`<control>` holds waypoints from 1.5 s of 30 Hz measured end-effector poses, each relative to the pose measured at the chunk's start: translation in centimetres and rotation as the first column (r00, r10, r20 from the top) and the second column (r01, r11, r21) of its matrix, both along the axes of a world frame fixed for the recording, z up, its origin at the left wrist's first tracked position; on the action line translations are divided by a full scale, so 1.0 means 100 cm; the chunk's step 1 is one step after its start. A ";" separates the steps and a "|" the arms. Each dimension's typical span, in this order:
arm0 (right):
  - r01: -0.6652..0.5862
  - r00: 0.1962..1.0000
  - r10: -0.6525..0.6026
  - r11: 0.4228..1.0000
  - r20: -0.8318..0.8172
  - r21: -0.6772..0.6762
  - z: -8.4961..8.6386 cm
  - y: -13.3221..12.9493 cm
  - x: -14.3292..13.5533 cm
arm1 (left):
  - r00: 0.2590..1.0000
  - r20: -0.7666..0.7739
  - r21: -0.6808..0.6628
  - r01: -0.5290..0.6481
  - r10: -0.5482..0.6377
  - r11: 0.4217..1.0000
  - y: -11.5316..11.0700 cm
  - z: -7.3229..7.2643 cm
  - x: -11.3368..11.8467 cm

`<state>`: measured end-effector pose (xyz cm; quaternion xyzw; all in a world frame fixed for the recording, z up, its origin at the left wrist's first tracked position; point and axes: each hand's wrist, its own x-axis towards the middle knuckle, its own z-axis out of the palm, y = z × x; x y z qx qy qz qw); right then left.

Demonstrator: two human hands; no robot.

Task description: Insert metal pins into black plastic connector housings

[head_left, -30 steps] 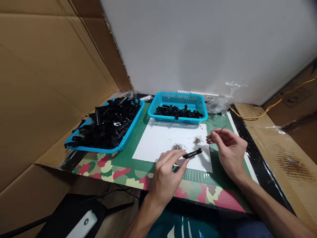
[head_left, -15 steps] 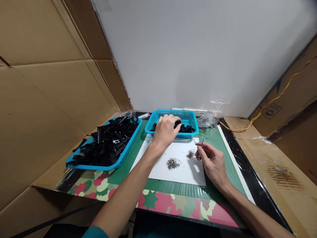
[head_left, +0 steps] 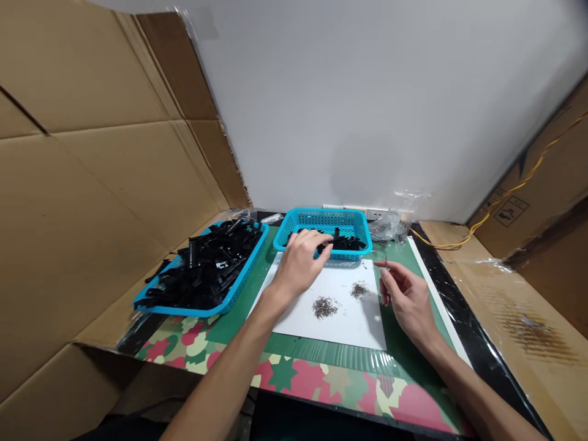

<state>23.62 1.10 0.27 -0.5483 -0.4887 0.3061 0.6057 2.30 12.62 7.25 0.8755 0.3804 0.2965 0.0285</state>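
Observation:
My left hand is at the front edge of the small blue basket, fingers curved with a gap between thumb and fingertips and nothing visible in it. Black pieces lie in that basket. To the right of the white sheet, my right hand pinches a thin metal tool, pointing up. Two piles of tiny metal parts rest on the sheet: a larger one near the middle and a smaller one to its upper right.
A larger blue basket heaped with black pieces stands at the left. Cardboard walls flank the table. Clear plastic bags and a yellow cable are at the back right.
My left hand has drawn back from over the small basket toward its front edge. My right hand has moved right, away from the smaller pile. The view has shifted slightly.

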 end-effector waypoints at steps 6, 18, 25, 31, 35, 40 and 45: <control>0.008 0.985 -0.018 0.998 -0.172 -0.061 -0.003 0.006 0.004 | 0.844 -0.236 -0.021 -0.499 0.481 0.866 0.030 0.020 -0.077; -0.153 0.976 0.129 0.979 -0.174 -0.134 -0.008 0.012 0.021 | 0.762 -0.408 -0.166 -0.604 0.504 0.779 0.086 0.024 -0.116; -0.193 0.948 0.252 0.941 0.196 -0.277 -0.008 0.014 0.037 | 0.802 -0.403 -0.183 -0.544 0.442 0.819 0.079 0.028 -0.142; -0.163 0.804 0.353 0.904 0.478 -0.395 -0.008 0.008 0.024 | 0.835 -0.182 0.001 -0.529 0.520 0.849 0.060 0.030 -0.162; -0.178 0.771 0.400 0.882 0.496 -0.436 -0.008 0.007 0.016 | 0.861 0.067 0.169 -0.508 0.504 0.845 0.040 0.030 -0.156; -0.197 0.724 0.441 0.869 0.530 -0.453 -0.006 0.005 0.015 | 0.846 0.393 -0.098 -0.351 0.360 0.931 -0.003 0.010 -0.114; -0.259 0.715 0.491 0.847 0.498 -0.463 -0.002 0.002 0.023 | 0.771 0.560 -0.530 0.052 0.304 0.846 -0.062 -0.033 -0.058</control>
